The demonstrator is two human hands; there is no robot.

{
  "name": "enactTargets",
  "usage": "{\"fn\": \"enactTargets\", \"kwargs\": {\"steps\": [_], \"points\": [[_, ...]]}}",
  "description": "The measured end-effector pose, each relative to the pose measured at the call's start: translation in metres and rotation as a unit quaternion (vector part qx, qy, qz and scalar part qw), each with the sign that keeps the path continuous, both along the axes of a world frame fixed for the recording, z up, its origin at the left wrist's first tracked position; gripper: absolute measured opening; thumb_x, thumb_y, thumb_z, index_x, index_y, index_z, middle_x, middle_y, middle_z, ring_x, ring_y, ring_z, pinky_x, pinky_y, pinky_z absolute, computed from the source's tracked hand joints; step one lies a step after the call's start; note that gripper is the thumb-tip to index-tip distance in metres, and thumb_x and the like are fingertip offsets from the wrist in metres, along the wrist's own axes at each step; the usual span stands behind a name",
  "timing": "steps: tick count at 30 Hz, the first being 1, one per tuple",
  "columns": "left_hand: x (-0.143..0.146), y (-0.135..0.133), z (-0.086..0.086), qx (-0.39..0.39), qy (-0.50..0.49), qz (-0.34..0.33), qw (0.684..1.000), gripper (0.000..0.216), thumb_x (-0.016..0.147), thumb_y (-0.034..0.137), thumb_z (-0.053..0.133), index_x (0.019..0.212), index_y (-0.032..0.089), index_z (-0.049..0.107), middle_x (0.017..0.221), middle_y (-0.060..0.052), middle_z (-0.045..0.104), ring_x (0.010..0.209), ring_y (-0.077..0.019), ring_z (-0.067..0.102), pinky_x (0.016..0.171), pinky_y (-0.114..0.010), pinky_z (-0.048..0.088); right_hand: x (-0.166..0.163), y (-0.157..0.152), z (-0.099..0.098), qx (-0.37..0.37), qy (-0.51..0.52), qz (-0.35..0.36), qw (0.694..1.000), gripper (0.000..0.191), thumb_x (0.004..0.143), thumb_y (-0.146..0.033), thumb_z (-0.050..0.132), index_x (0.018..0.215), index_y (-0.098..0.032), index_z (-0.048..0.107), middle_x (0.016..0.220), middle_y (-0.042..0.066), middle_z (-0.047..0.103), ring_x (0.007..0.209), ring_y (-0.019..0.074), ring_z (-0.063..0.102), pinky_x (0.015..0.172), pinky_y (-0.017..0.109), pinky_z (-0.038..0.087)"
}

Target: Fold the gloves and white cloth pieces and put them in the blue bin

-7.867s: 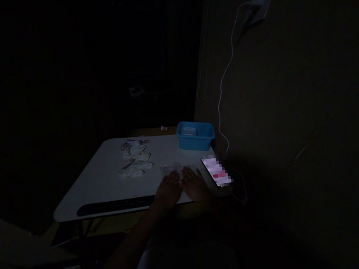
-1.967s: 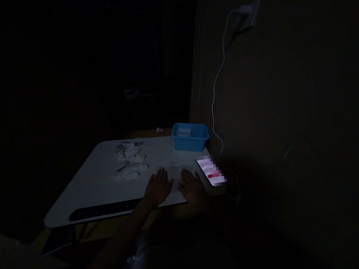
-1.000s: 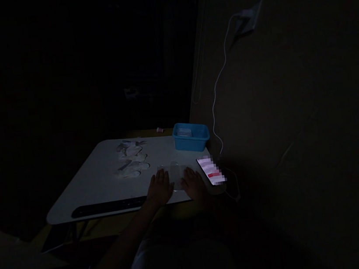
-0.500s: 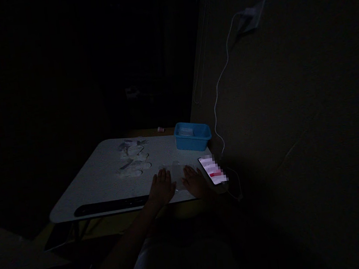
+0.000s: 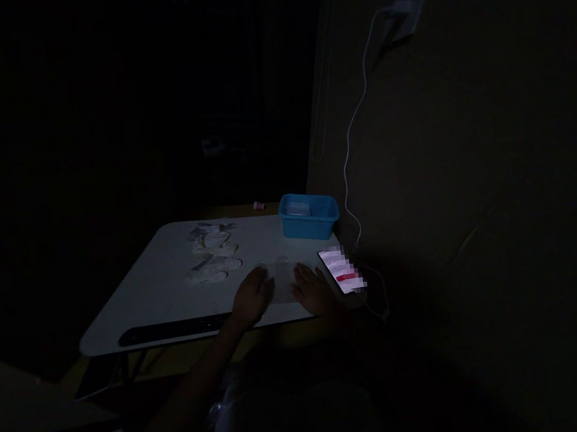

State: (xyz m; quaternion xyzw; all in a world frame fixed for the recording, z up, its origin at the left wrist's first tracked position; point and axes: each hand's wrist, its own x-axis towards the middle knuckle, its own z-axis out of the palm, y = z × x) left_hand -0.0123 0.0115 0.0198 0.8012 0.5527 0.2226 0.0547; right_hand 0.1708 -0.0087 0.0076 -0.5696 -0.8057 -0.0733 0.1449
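Observation:
A thin, see-through piece of clear plastic (image 5: 284,287) lies on the white tabletop (image 5: 143,285) near its front edge, with a rounded part at its far side. My left hand (image 5: 253,297) is at the plastic's left edge, turned sideways, its fingers drawn together there; the dim light hides the exact grip. On the right side of the plastic, my right hand (image 5: 313,289) lies flat, fingers stretched forward. Several white, soft-looking bundles (image 5: 213,254) rest in a row to the left of my hands. Just right of my right hand sits a lit phone (image 5: 339,269).
A blue basin (image 5: 308,226) with a clear container (image 5: 298,209) inside stands at the back right corner. A white cable (image 5: 347,141) hangs from a wall socket (image 5: 405,16). A dark slot (image 5: 176,329) runs along the front edge. A small pale-and-pink object (image 5: 259,206) lies beyond the table.
My left hand has shifted slightly left and rolled onto its side, its fingers now closer together rather than spread flat. My right hand stays nearly in place on the plastic.

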Motion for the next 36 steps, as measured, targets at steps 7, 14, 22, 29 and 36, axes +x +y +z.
{"fn": "enactTargets", "kwargs": {"steps": [7,14,22,29,36], "points": [[0.000,0.010,0.006,-0.020,0.123,-0.007,0.992,0.046,0.089,0.032,0.022,0.121,0.011,0.047,0.133,-0.014,0.041,0.125,-0.0255,0.032,0.100,-0.048,0.026,0.000,0.001,0.002,-0.017,0.020,0.000,1.000,0.049,0.089,-0.038,0.026,0.130,-0.013,0.037,0.136,0.011,0.036,0.127,0.0203,0.030,0.104,0.044,0.020],[-0.001,0.004,0.011,0.022,0.116,-0.022,0.993,0.046,0.088,0.031,0.025,0.121,0.007,0.045,0.132,-0.017,0.042,0.126,-0.0271,0.030,0.099,-0.044,0.028,0.001,0.001,0.001,-0.015,0.046,0.002,0.999,0.048,0.090,-0.037,0.026,0.130,-0.014,0.036,0.136,0.010,0.036,0.127,0.0191,0.029,0.104,0.044,0.019],[0.023,-0.046,-0.010,0.064,0.134,-0.163,0.975,0.053,0.088,0.039,0.028,0.129,0.008,0.036,0.136,-0.017,0.035,0.126,-0.0226,0.031,0.103,-0.037,0.026,0.015,0.014,-0.012,0.023,0.178,0.029,0.983,0.048,0.087,-0.026,0.032,0.131,-0.008,0.035,0.139,0.013,0.030,0.131,0.0193,0.018,0.105,0.039,0.024],[0.014,-0.058,-0.017,0.073,0.172,-0.172,0.967,0.053,0.087,0.040,0.032,0.131,0.011,0.035,0.138,-0.014,0.032,0.128,-0.0221,0.028,0.104,-0.038,0.022,0.023,0.014,-0.011,0.014,0.272,-0.002,0.962,0.046,0.086,-0.026,0.032,0.129,-0.013,0.038,0.136,0.011,0.036,0.128,0.0180,0.027,0.105,0.039,0.025],[0.007,-0.073,-0.011,0.075,0.139,-0.157,0.975,0.041,0.086,0.025,0.039,0.126,0.017,0.042,0.127,-0.011,0.048,0.118,-0.0208,0.043,0.098,-0.037,0.033,0.023,0.014,-0.010,0.007,0.303,-0.006,0.953,0.044,0.086,-0.028,0.031,0.127,-0.015,0.042,0.132,0.010,0.043,0.125,0.0178,0.034,0.104,0.039,0.028]]}}
